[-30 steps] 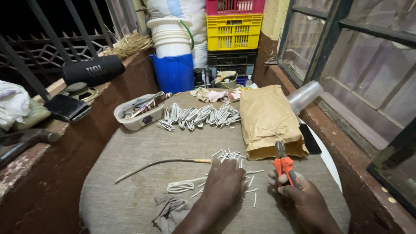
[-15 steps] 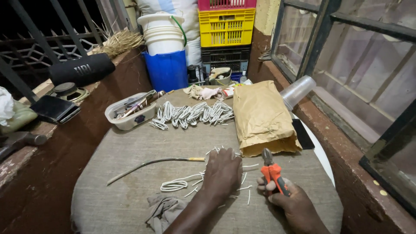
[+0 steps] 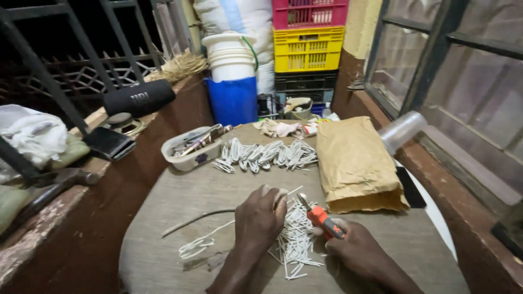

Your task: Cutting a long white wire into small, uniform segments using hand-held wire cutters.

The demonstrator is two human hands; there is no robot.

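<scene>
Head view: left hand presses, fingers curled, on a pile of cut white wire pieces on the table. Right hand, beside it, grips orange-handled pliers. Beyond lie a brown paper bag and looped white bundles.

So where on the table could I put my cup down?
Bare cloth lies between the white tray and the left hand, and below the brown paper bag beside the right hand. It is crowded around the cut wire pieces and the wire bundles.
</scene>
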